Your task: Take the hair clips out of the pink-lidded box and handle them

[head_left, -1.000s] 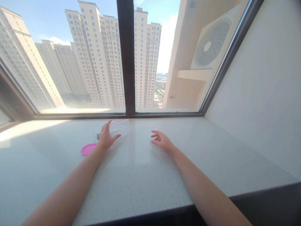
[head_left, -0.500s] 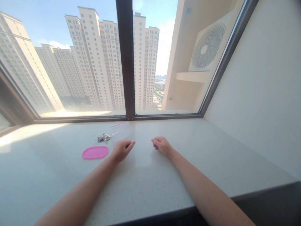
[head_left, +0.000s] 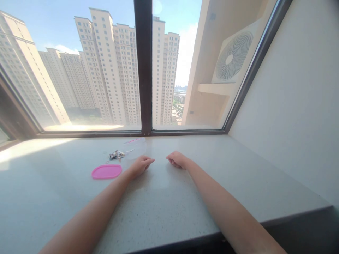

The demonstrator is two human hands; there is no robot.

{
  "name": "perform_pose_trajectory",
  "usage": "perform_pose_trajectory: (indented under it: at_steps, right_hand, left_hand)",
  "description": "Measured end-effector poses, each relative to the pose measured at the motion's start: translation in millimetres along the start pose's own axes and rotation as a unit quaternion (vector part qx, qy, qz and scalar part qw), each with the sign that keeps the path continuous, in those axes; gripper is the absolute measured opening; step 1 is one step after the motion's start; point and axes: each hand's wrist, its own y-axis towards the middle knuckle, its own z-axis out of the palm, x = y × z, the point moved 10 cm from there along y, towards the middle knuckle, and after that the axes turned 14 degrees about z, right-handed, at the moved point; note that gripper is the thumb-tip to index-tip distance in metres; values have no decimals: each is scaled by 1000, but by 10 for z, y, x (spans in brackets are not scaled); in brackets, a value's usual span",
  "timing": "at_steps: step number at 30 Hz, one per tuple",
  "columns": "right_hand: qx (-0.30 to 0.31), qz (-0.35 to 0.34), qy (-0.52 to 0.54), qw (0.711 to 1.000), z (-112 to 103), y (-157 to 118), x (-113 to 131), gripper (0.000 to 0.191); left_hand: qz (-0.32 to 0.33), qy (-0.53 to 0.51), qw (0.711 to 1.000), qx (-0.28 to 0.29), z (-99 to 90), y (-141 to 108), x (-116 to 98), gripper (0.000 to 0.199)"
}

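Over the pale sill, my left hand [head_left: 141, 165] is closed, thumb and fingertips pinched together and pointing right. Facing it across a small gap, my right hand [head_left: 177, 159] is curled with its fingertips pinched too. Whatever either hand may hold is too small or hidden to make out. Left of my left hand lies a pink oval tray [head_left: 106, 171] with a raised rim. Behind the tray is a small pile of metallic pieces [head_left: 117, 155]. A clear plastic bag [head_left: 138, 148] with a pink strip along its top lies just beyond my left hand.
The pale speckled sill [head_left: 164, 204] runs up to a dark window frame [head_left: 146, 70]. A white wall [head_left: 296, 106] bounds it on the right. Its front edge drops to a dark area at the lower right. Tall buildings and an air-conditioner unit [head_left: 233, 56] stand outside the glass.
Both hands have turned a little, and my right hand has shifted left, narrowing the gap between them. The tray, pile and bag have stayed in place.
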Motion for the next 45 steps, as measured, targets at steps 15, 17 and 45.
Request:
perform_pose_trajectory:
  at_steps: [15, 17, 45]
  right_hand:
    - [-33, -70, -6, 997, -13, -84, 63, 25]
    - [-26, -79, -23, 996, 48, -108, 75, 20]
    - [-25, -114, -68, 991, 23, -204, 69, 28]
  left_hand:
    - [-13, 68, 994, 81, 89, 117, 56, 49]
    - [25, 121, 989, 85, 111, 121, -19, 49]
    - [52, 176, 981, 57, 154, 285, -23, 44]
